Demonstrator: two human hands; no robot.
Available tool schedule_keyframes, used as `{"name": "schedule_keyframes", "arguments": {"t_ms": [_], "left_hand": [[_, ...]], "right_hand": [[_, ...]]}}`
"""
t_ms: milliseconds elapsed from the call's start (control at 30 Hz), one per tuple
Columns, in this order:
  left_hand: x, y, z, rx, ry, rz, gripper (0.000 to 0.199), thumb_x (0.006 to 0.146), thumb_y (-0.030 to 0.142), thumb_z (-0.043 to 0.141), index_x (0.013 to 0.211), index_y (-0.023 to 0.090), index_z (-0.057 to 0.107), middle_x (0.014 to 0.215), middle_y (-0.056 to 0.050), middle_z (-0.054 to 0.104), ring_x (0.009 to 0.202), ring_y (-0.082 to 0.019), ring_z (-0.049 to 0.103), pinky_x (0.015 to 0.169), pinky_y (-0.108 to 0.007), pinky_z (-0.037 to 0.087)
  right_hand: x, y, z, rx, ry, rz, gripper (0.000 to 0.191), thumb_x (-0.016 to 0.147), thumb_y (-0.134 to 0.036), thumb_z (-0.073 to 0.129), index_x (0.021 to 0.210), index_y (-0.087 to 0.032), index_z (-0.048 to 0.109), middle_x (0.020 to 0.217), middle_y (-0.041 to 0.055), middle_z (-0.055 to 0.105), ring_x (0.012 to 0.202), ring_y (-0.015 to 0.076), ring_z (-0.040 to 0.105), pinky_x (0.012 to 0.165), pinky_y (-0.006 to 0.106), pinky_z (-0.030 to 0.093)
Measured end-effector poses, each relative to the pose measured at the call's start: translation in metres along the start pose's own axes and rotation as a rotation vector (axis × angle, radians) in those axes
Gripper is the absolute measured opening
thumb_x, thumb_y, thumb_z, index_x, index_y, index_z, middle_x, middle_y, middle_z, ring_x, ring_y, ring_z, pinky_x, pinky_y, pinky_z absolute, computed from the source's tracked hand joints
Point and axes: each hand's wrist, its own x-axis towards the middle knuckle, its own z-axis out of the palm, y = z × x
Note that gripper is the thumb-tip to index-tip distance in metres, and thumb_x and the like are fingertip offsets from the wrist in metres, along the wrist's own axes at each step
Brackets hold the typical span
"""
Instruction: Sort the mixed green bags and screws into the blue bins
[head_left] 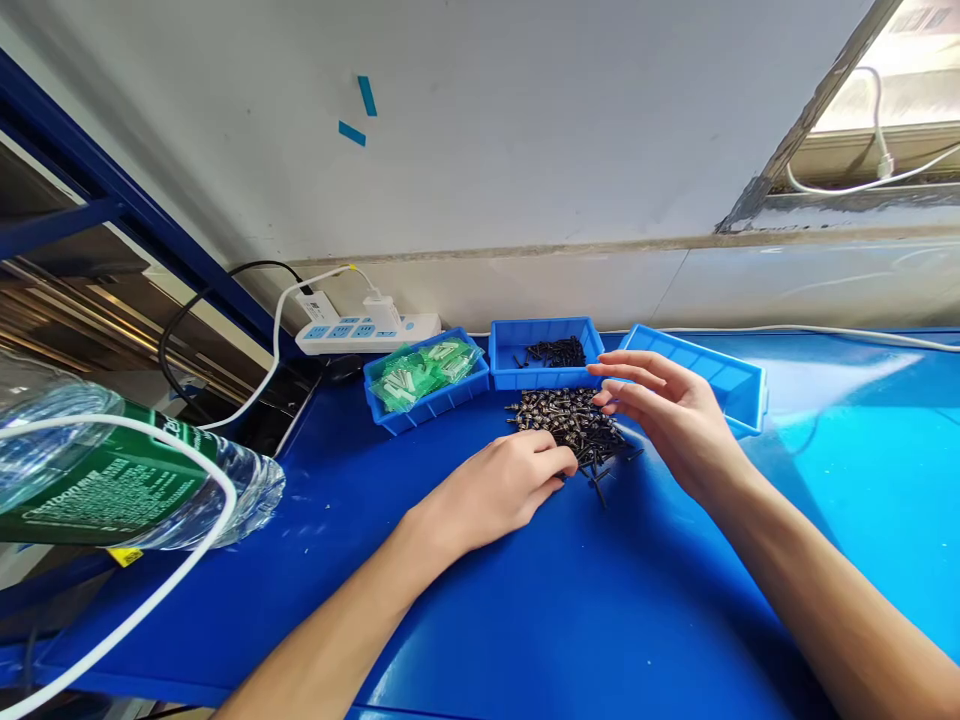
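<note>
The pile of small dark parts [562, 415] is lying loose on the blue tabletop [562, 620], with a few pieces straying past its near and right edges. The left hand [495, 490] is reaching in at its near-left edge, its fingers curling down and inward; the tips are facing away from me, so I cannot tell whether they are meeting or pinching a piece. The right hand [675, 410] is hovering over the pile's right side, its fingers extending and standing apart, with no part showing between them.

Just behind the pile, the middle blue bin [544, 379] is holding more dark pieces. To the pile's left, another bin [439, 400] is carrying green packets [427, 375], some bulging above its rim. To its right, a 3rd bin [739, 415] is sitting at an angle, its near-left part disappearing behind the right hand.

Open tabletop is stretching in front of the pile between the 2 forearms, and farther out to its right, where glare is washing over the surface. Well to its left, a bottle [150, 490] and a white cable [180, 580] are crowding the tabletop's edge, both running out of view. Behind and left, a power strip [337, 338] is lying against the wall.
</note>
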Motion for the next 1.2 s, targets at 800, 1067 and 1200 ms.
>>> {"name": "schedule_keyframes", "arguments": {"t_ms": [800, 1067, 1200], "left_hand": [[0.004, 0.001, -0.011, -0.492, 0.516, -0.209, 0.016, 0.089, 0.011, 0.071, 0.101, 0.020, 0.072, 0.090, 0.000, 0.079, 0.082, -0.016, 0.077, 0.085, -0.027, 0.065], [0.004, 0.002, -0.014, -0.533, 0.576, -0.244, 0.016, 0.086, 0.014, 0.073, 0.101, 0.019, 0.073, 0.092, 0.000, 0.074, 0.086, -0.014, 0.076, 0.084, -0.024, 0.067], [0.004, 0.000, -0.011, -0.561, 0.551, -0.249, 0.019, 0.084, 0.016, 0.076, 0.102, 0.020, 0.072, 0.092, 0.001, 0.073, 0.085, -0.014, 0.077, 0.085, -0.025, 0.067]], "right_hand": [[-0.002, -0.006, -0.002, -0.240, -0.319, -0.026, 0.036, 0.073, -0.052, 0.087, 0.091, -0.022, 0.081, 0.088, 0.0073, 0.082, 0.081, 0.0258, 0.078, 0.076, 0.038, 0.063], [-0.006, 0.000, 0.003, -0.223, -0.441, 0.003, 0.036, 0.072, -0.048, 0.090, 0.093, -0.020, 0.081, 0.087, 0.0072, 0.083, 0.081, 0.0241, 0.078, 0.075, 0.034, 0.063], [-0.006, 0.001, 0.005, -0.159, -0.431, 0.091, 0.041, 0.068, -0.050, 0.093, 0.091, -0.019, 0.081, 0.081, 0.0071, 0.082, 0.078, 0.0251, 0.079, 0.073, 0.035, 0.063]]}}
